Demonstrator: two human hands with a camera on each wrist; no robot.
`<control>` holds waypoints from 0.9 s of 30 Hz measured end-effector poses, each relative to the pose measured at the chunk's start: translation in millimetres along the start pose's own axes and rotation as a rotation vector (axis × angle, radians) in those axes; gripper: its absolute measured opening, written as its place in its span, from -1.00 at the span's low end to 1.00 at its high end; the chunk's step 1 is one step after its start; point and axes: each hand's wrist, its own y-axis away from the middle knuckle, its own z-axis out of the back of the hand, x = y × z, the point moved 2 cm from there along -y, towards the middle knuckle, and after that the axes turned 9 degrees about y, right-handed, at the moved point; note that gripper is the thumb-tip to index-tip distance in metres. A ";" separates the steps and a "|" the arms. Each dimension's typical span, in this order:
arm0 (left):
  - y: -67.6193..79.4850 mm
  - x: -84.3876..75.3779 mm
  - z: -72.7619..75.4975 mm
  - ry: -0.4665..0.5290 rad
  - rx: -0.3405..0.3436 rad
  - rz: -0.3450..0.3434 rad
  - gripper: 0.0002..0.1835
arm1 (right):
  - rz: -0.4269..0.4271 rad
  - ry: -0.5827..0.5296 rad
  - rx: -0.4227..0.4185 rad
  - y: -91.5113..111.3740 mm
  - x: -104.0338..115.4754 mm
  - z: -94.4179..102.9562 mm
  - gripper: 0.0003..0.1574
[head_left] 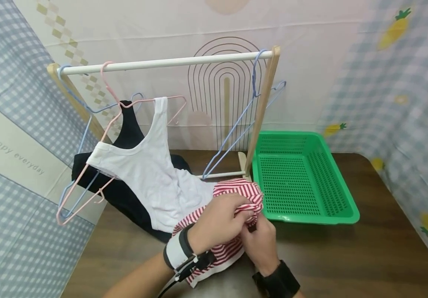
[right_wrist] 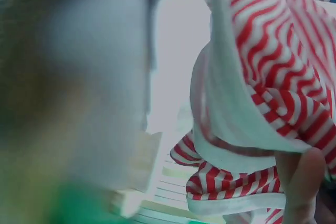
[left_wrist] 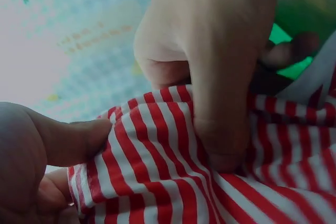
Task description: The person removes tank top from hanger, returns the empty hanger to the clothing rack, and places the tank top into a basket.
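A red-and-white striped garment (head_left: 241, 188) with white trim (right_wrist: 231, 103) lies bunched in front of the rack, over the lower end of a white tank top (head_left: 143, 161). My left hand (head_left: 221, 217) pinches a fold of its striped cloth between thumb and fingers. Close beside it, my right hand (head_left: 262, 244) grips the same bunched cloth from the right. In the left wrist view a thumb presses into the striped fabric (left_wrist: 152, 145). The right wrist view shows fingers at the white trim. Part of the garment is hidden under my left forearm.
A drying rack has a white rod (head_left: 169, 62) and wooden posts (head_left: 264, 107). The tank top hangs on a pink hanger (head_left: 111, 93), before a black garment (head_left: 130, 134). A bare blue hanger (head_left: 232, 132) hangs at right, beside a green basket (head_left: 344, 182) on the brown table (head_left: 381, 248).
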 end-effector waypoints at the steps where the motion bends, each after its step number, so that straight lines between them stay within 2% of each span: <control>1: -0.5 -6.0 1.4 0.014 -0.004 -0.036 -0.83 | 0.027 -0.003 -0.043 -1.8 2.0 6.5 -0.68; 5: -4.6 -30.0 10.3 0.044 -0.026 -0.169 -0.87 | 0.089 0.006 -0.177 -15.1 10.0 36.6 -0.72; 10: -15.5 -59.8 29.9 0.112 -0.068 -0.307 -0.88 | 0.130 0.014 -0.280 -45.4 17.9 75.1 -0.67; 14: -29.3 -82.2 45.5 0.081 -0.127 -0.436 -0.85 | 0.162 0.016 -0.360 -76.5 23.5 103.6 -0.72; 17: -41.0 -95.6 53.9 0.054 -0.179 -0.499 -0.82 | 0.180 0.020 -0.431 -101.0 27.8 122.3 -0.76; 20: -52.7 -104.7 58.2 0.067 -0.228 -0.519 -0.79 | 0.175 0.034 -0.502 -123.9 30.9 137.7 -0.80; 23: -64.2 -110.3 57.5 0.075 -0.266 -0.507 -0.77 | 0.160 0.065 -0.534 -143.2 29.8 148.5 -0.77; 27: -79.2 -110.3 49.3 0.054 -0.311 -0.450 -0.74 | 0.172 0.117 -0.499 -160.7 17.8 152.6 -0.74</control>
